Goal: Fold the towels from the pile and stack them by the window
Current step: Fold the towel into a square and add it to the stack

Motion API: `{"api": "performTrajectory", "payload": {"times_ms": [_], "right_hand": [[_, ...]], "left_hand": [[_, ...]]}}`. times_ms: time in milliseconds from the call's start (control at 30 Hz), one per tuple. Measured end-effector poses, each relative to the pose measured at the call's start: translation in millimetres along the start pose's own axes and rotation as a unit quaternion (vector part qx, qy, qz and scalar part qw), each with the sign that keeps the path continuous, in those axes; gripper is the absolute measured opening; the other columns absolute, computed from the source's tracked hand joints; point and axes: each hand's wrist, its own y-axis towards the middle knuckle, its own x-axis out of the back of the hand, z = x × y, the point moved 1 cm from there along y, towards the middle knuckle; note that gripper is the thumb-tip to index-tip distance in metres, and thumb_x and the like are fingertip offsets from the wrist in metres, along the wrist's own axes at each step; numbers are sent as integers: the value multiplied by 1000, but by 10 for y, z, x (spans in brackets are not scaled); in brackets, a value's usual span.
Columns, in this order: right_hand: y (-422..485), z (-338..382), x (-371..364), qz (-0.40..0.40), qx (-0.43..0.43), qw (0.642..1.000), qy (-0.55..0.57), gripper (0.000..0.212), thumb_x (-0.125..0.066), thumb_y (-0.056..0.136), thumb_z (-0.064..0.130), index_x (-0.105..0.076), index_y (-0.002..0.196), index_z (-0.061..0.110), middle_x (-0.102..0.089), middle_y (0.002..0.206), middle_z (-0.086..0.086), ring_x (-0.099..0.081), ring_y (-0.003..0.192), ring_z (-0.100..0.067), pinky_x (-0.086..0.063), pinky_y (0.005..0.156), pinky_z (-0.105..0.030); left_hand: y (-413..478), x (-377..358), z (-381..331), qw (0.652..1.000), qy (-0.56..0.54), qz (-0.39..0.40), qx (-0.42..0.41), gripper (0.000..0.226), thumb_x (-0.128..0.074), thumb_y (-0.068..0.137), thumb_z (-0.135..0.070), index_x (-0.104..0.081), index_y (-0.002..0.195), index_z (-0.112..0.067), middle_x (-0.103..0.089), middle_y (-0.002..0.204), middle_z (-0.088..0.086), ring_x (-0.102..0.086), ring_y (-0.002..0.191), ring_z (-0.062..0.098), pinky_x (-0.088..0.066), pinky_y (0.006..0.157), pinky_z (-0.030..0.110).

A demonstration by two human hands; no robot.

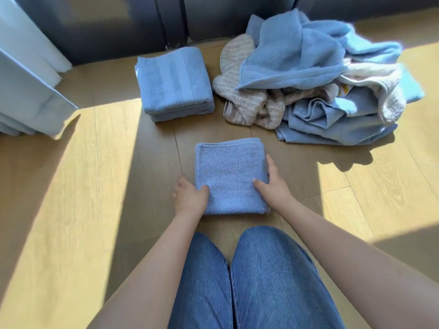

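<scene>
Head view is showing the folded towel (229, 176) lying on the floor (71, 210) just past the knees, with left hand (190, 198) and right hand (273, 184) both gripping its near sides, thumbs on top. Folding's looking done, I think, so next it's needing a level lift onto the stack (174, 84) far left by the window (107, 24). The pile (308, 79) is waiting far right. No basket showing.

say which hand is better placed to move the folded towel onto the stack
Probably left: the left hand grips the towel at its near left corner, and the stack lies ahead on that side. The right hand would have to cross over.
</scene>
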Motion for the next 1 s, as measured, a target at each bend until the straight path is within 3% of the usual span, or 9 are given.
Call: {"api": "performTrajectory", "payload": {"times_ms": [133, 267, 333, 433, 600, 700, 800, 1000], "right_hand": [[-204, -69, -16, 37, -34, 997, 65, 89, -65, 81, 8, -8, 148, 21, -34, 145, -5, -41, 123, -17, -30, 99, -21], [-282, -43, -52, 40, -31, 994, 98, 89, -64, 79, 1, -11, 147, 22, -36, 143, -5, -41, 113, -11, -31, 93, -21], [-300, 20, -55, 33, -21, 994, 99, 83, -60, 81, 0, -14, 147, 20, -35, 144, -5, -42, 116, -14, -29, 94, -19], [-342, 166, -67, 26, 3, 995, 98, 75, -56, 83, 0, -19, 146, 19, -36, 144, -6, -41, 125, -18, -29, 96, -18], [-347, 543, 6, 30, 73, 989, 126, 68, -54, 85, -2, -25, 142, 21, -39, 138, -2, -43, 116, -12, -34, 95, -21], [-263, 870, 87, 32, 113, 984, 137, 66, -54, 87, 0, -26, 142, 20, -38, 133, 5, -40, 117, -8, -32, 92, -15], [-69, 1271, 164, 14, 158, 979, 128, 63, -56, 86, 2, -29, 141, 19, -39, 132, 5, -40, 116, -7, -31, 96, -17], [462, 2024, 229, -9, 222, 972, 78, 60, -54, 89, 8, -29, 141, 21, -34, 142, -1, -37, 120, -10, -31, 96, -18]], "left_hand": [[-33, 26, -40, 992, -72, 54, 85, 58, -63, 81, -19, -34, 126, 4, -50, 116, 9, -51, 113, 32, -42, 91, 30], [-92, 56, 8, 972, -159, 116, 132, 45, -66, 78, -14, -52, 118, 2, -61, 109, 13, -60, 103, 31, -50, 87, 34], [-138, 104, -13, 972, -174, 120, 106, 37, -64, 82, -11, -55, 116, 0, -62, 108, 13, -60, 105, 30, -47, 83, 31], [-205, 221, -40, 975, -189, 108, 41, 43, -62, 86, -12, -48, 124, 0, -57, 122, 14, -57, 110, 29, -47, 94, 37], [-258, 550, -160, 973, -198, 108, -56, 49, -56, 90, -17, -36, 135, -10, -52, 121, 6, -54, 103, 19, -46, 91, 32], [-172, 845, -310, 970, -203, 93, -95, 47, -52, 91, -11, -36, 135, -13, -53, 120, 5, -55, 97, 15, -46, 80, 25], [19, 1165, -525, 958, -240, 83, -136, 42, -48, 89, 0, -41, 130, -9, -56, 116, 9, -57, 91, 15, -45, 68, 17], [567, 1634, -996, 948, -274, 27, -161, 48, -49, 90, 1, -38, 135, -10, -55, 112, 7, -58, 91, 16, -49, 78, 24]]}}
